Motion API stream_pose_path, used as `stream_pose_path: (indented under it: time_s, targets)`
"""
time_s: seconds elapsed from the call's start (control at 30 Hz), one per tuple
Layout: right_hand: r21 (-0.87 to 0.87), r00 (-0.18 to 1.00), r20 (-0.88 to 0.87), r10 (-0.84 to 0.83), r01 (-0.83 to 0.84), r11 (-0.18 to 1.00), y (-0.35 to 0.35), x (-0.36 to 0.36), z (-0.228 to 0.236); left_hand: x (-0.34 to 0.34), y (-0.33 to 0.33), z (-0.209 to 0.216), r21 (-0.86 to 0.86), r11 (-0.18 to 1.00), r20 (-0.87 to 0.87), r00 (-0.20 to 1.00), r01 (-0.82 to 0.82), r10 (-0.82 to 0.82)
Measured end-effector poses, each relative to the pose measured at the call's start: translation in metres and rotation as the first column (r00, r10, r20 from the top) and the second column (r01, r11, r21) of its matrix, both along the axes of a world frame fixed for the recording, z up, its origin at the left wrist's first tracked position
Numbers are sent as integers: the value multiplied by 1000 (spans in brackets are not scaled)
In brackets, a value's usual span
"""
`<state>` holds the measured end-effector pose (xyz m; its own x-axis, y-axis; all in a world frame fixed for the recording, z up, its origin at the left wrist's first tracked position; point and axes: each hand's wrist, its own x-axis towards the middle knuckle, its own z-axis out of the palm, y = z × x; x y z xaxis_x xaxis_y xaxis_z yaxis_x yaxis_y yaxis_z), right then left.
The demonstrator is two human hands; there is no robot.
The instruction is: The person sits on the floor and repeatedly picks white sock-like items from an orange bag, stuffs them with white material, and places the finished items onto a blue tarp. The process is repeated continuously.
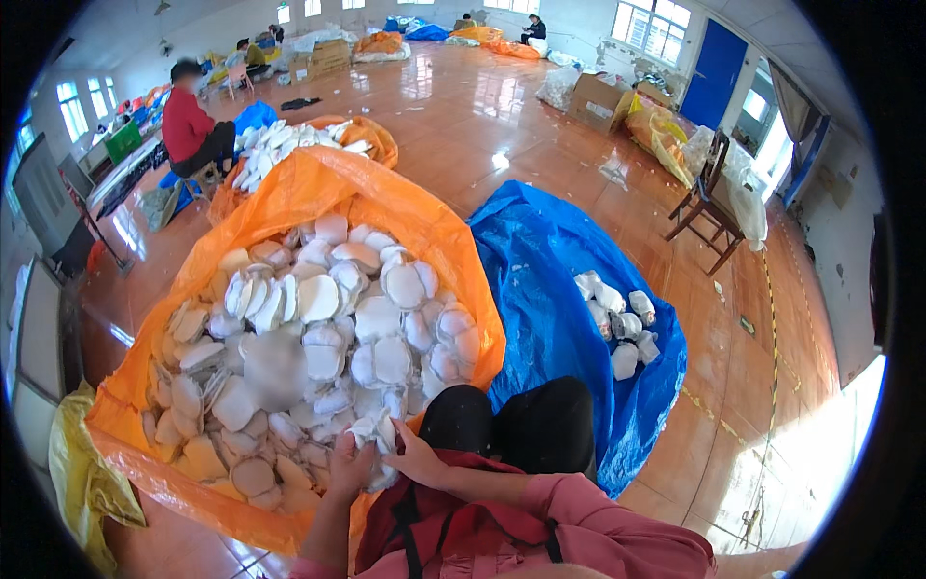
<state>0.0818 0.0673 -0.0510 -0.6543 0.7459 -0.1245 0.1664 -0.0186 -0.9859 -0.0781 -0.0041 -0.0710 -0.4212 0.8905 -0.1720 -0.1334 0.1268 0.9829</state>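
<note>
Over the near edge of a big orange sack [376,174], both my hands are closed on a small crumpled white fabric piece [370,427]. My left hand [350,465] grips it from the left and my right hand [417,457] pinches it from the right. The sack lies wide open and is heaped with rounded white pads [378,318], many of them in stacked or tied bunches. To the right of my knees, an open blue sack [526,261] holds several white bundles [625,326]. The exact kind of the white piece cannot be made out.
My dark-trousered knees [540,415] sit between the two sacks. A yellow sack [82,473] lies at the lower left. A wooden chair [712,198] stands at the right, cardboard boxes [596,101] farther back. A person in red [188,125] sits beside another white heap [280,154].
</note>
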Motion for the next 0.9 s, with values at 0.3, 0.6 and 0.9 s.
stream_pose_path:
  time_s: [0.3, 0.6, 0.9]
  targets:
    - [-114, 996, -84, 32, -42, 993, 1, -1, -15, -17, -5, 41, -57, 969, -571, 788, 241, -230]
    - [1, 992, -24, 121, -121, 993, 1, 5, -9, -16, -14, 71, -292, 928, -534, 766, 230, -358]
    - [16, 983, -35, 181, -180, 984, -1, 7, 12, -25, -29, 31, -236, 919, -435, 812, 315, -390]
